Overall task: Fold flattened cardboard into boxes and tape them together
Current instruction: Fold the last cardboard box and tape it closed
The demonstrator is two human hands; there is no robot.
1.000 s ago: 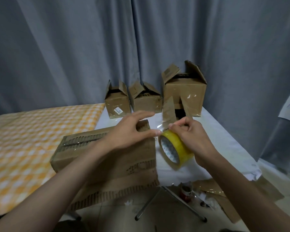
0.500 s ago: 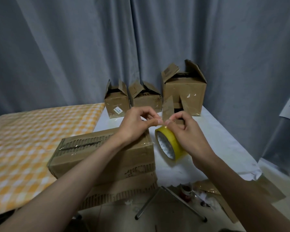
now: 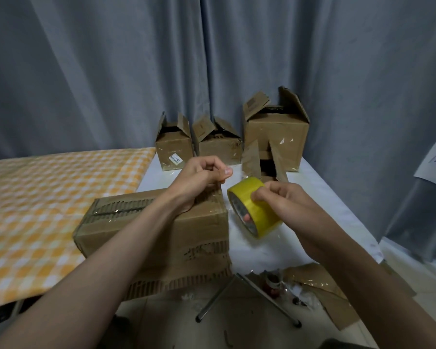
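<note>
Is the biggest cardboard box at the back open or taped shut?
Open: the biggest box has its top flaps standing up and apart.

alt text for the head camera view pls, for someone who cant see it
A person's right hand grips a yellow tape roll while the left hand, fingers pinched, hovers over a worn cardboard box on a white table. Three open-topped boxes stand behind, against grey curtains.

Both forearms bare, no sleeves or jewellery.

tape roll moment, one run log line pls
right hand: holds tape roll | left hand: pinched, over box | seam: taped
</note>
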